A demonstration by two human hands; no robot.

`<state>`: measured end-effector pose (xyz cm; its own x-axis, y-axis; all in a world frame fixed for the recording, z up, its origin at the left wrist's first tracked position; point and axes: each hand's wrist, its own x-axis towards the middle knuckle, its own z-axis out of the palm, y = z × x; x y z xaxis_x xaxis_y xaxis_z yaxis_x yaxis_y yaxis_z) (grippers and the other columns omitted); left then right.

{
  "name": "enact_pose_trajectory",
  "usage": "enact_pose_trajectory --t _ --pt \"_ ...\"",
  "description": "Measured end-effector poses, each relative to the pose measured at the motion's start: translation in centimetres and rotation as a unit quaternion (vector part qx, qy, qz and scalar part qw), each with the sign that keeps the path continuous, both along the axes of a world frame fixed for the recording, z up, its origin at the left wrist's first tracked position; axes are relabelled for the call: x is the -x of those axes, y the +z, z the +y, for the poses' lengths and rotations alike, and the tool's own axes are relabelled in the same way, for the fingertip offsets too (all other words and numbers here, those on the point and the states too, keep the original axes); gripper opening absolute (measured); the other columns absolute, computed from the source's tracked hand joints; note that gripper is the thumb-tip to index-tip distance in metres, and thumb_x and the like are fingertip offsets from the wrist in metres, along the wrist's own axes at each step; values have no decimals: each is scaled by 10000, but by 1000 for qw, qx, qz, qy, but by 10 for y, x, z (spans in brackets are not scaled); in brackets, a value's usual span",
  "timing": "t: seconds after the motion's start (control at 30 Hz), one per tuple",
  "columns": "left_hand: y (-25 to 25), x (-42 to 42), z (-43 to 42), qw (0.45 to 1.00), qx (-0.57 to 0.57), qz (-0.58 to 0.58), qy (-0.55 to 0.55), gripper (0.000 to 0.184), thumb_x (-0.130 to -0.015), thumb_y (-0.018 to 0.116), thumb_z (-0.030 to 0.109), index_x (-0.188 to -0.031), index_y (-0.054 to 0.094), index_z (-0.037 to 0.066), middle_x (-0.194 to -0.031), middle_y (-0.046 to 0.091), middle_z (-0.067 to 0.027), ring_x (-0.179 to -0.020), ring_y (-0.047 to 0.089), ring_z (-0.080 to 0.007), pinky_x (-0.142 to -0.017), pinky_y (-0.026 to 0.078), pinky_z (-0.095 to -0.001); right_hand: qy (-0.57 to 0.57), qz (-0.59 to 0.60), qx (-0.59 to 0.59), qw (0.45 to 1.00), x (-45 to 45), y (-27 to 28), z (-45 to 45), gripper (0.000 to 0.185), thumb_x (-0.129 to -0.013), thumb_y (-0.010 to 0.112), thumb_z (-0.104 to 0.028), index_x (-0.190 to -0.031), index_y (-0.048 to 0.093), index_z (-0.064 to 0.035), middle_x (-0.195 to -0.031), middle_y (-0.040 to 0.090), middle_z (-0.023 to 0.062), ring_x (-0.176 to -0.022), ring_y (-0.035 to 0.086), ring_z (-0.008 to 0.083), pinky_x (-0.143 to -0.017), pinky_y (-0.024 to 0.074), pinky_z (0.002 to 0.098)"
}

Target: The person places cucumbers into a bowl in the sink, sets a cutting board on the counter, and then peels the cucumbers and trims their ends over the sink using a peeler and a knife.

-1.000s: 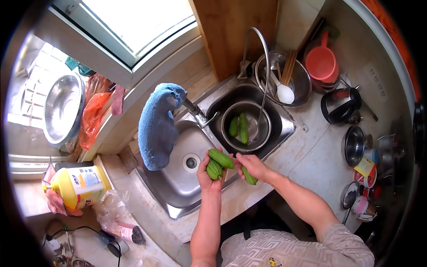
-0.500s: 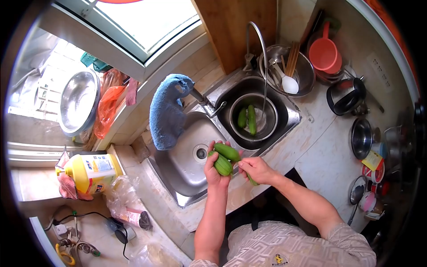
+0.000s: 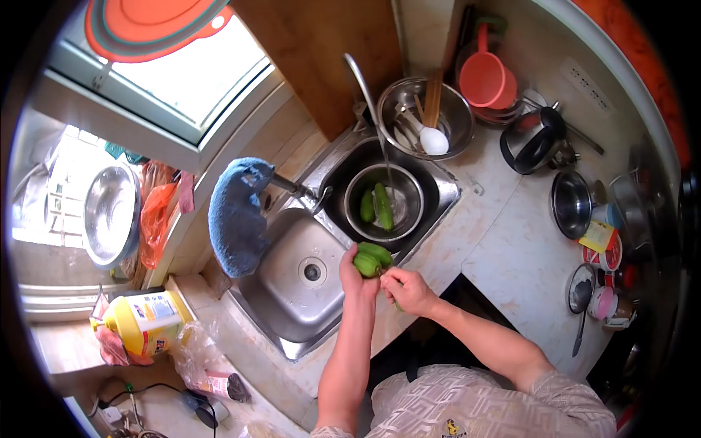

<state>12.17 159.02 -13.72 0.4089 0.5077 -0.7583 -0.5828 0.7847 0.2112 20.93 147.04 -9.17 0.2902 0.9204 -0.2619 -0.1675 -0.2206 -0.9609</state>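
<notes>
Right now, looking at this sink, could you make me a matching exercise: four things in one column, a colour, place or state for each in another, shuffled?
Things
1. Left hand
2. Cloth on the tap
3. White spoon
4. Big plastic bottle

Matches
A. Yellow
B. In a metal bowl
C. Blue
D. Holding green vegetables

Pairs: 1-D; 2-C (cloth, tap); 3-B; 4-A (bottle)

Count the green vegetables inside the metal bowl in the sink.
2: a shorter vegetable on the picture's left and a longer vegetable right beside it, both in the metal bowl.
</notes>
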Motion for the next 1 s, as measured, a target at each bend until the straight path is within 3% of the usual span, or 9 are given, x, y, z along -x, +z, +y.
enact_pose_trajectory --t 0.2,0.27,0.3,0.43,0.53,0.73,0.83,0.97,1.0 --pt "30 -40 -2 922 -145 335 -132 640 -937 509 523 -1406 405 101 -1343 519 -94 -1270 451 -276 -1001 351 -585 -148 233 2 961 -22 0 -23 233 -1020 436 -211 -879 522 -47 -778 573 64 -659 565 141 -620 482 283" --pt "24 -13 -34 888 -288 221 -284 633 -955 472 519 -1422 401 97 -1358 509 -91 -1293 447 -273 -995 389 -520 -188 239 -26 952 -28 -2 -29 242 -1026 414 -218 -880 508 -50 -795 578 75 -695 570 141 -654 489 287" --pt "37 -9 -57 889 -261 183 -330 595 -957 491 510 -1390 459 104 -1227 581 -83 -1078 576 -210 -846 495 -342 -207 224 -33 952 -29 -3 -30 241 -1027 412 -217 -881 505 -49 -799 580 79 -709 572 144 -671 491 290" --pt "75 -6 -112 845 -327 192 -378 448 -961 571 357 -1264 562 28 -940 626 -62 -710 578 -118 -606 478 -229 -233 231 -38 944 -30 5 -34 237 -1029 401 -199 -888 499 -34 -864 609 110 -806 586 171 -782 491 311" --pt "70 8 -110 792 -397 256 -387 382 -965 570 301 -1199 569 -1 -820 610 -54 -569 503 -108 -553 435 -235 -268 270 -78 922 -31 12 -34 222 -1023 407 -180 -901 515 -29 -918 627 128 -840 600 198 -814 493 342" --pt "80 30 -105 886 -309 149 -313 377 -948 543 410 -1002 570 38 -672 459 5 -546 378 -54 -478 269 -223 -130 366 9 921 -60 20 -53 198 -989 457 -180 -893 557 -39 -783 574 53 -641 538 132 -592 469 271" --pt "88 26 -104 865 -354 191 -301 350 -942 563 383 -1015 576 41 -682 473 12 -552 386 -50 -484 284 -218 -10 340 37 940 -57 36 -56 218 -998 449 -213 -899 557 -51 -747 546 12 -560 465 93 -503 408 242" --pt "89 32 -104 768 -448 254 -381 299 -932 592 288 -1076 587 26 -751 561 -12 -644 478 -70 -569 374 -211 -3 -163 -64 985 -55 53 -51 281 -1005 471 -260 -889 521 -9 -667 547 174 -564 519 338 -521 413 378" --pt "90 34 -104 800 -398 229 -386 294 -932 595 281 -1091 580 35 -739 557 -20 -635 481 -78 -566 384 -233 17 -121 -39 992 -58 59 -53 274 -996 495 -248 -892 503 6 -697 522 236 -638 514 420 -549 415 429"
